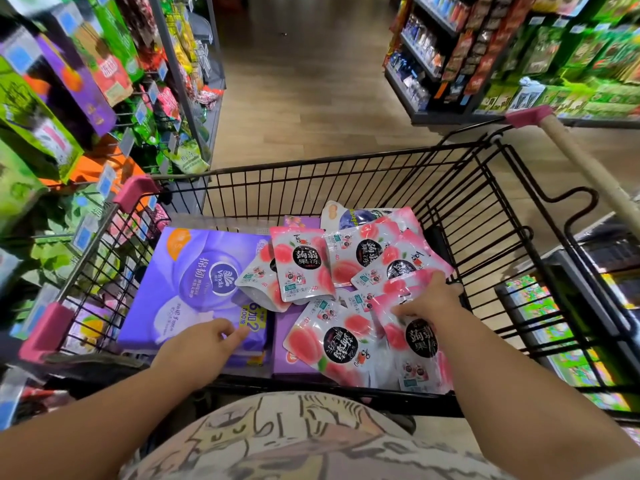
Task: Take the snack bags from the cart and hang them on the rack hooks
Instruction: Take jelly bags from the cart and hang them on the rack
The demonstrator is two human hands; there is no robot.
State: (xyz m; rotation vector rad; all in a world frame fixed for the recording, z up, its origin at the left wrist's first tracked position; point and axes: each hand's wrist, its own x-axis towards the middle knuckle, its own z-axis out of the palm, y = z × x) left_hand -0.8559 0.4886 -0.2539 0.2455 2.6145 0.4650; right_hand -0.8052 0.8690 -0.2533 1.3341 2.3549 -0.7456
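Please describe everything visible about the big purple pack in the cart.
The purple pack lies flat in the left half of the wire cart, wrapped in glossy plastic film with white "Vinda" lettering and an orange corner mark. Pink peach snack bags overlap its right edge. The left hand is over its near edge; contact is unclear.

pink peach-print snack bags (349, 268) (black roundels), purple tissue pack (194, 271)

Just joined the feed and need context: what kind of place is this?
Most likely a supermarket aisle: a wire shopping cart holding pink snack bags, packaged goods on hooks on the left rack, and stocked shelves across the floor.
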